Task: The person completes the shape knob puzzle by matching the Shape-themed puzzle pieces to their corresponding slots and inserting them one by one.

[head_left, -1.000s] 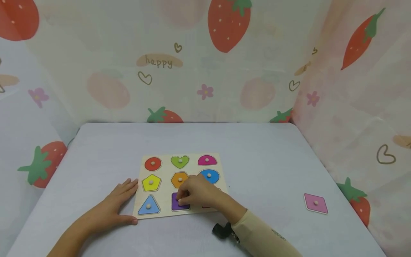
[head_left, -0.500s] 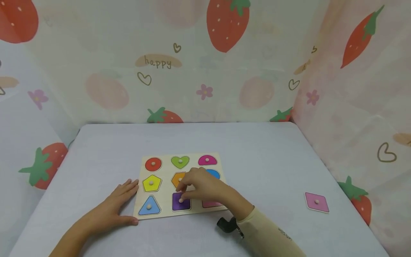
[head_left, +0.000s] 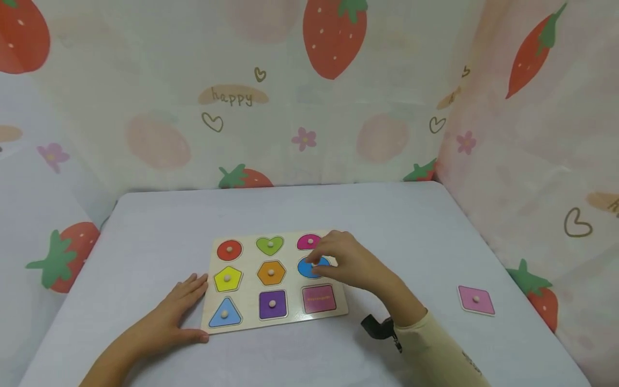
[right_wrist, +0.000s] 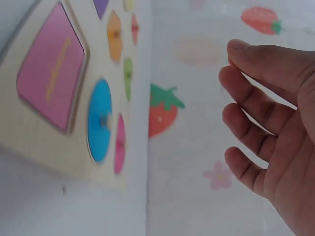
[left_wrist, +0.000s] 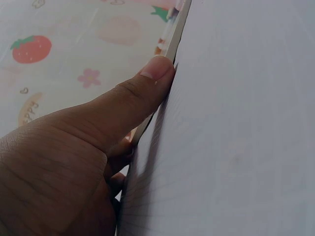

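Note:
A wooden shape-puzzle board [head_left: 249,318] lies on the table, with knobbed pieces in most of its slots. At its near right corner, a pink slot [head_left: 319,299] has no knobbed piece in it. My left hand [head_left: 164,317] rests on the table, its thumb and fingertips touching the board's left edge; in the left wrist view the thumb [left_wrist: 123,101] lies along that edge. My right hand [head_left: 350,262] is over the board's right side near the blue oval piece [head_left: 306,269]. Its loosely bent fingers hold nothing in the right wrist view. A purple square piece [head_left: 266,309] sits in its slot.
On the table's right side lies a loose pink knobbed piece [head_left: 476,300], apart from the board. A dark strap-like device [head_left: 379,327] is at the right wrist. Strawberry-printed cloth [head_left: 333,107] walls the table's back and sides.
My right hand has left the purple square and moved right and away from me, uncovering the orange hexagon and the pink slot. My left hand stays at the board's edge.

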The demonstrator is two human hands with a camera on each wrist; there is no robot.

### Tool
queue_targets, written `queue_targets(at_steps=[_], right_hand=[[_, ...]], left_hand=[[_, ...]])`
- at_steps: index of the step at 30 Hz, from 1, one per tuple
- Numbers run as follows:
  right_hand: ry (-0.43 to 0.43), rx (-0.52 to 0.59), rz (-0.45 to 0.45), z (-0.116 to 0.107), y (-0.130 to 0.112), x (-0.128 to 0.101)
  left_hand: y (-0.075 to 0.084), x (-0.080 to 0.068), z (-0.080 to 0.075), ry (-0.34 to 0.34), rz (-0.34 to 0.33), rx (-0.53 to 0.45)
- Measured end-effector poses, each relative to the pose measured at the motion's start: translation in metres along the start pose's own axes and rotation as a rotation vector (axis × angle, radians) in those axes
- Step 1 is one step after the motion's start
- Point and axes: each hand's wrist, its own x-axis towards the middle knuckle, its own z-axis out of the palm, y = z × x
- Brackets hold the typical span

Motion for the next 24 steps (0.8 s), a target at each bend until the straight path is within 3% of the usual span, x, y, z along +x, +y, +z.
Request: queue_targets(at_steps=[6, 17, 21, 24], right_hand=[[0.106, -0.016, 0.062, -0.031, 0.023, -0.033], [0.317, -0.102, 0.045, -0.077, 0.075, -0.102], [0.37, -0.155, 0.123, -0.086, 0.096, -0.13], [0.362, -0.194, 0.202, -0.09, 0.111, -0.152]], left_hand=[[0.002, 0.0, 0.0, -0.016, -0.012, -0.012], [0.001, 0.0, 0.0, -0.024, -0.035, -0.014], [-0.001, 0.0, 0.001, -0.017, -0.025, -0.008], [-0.003, 0.0, 0.001, -0.013, -0.022, -0.006]])
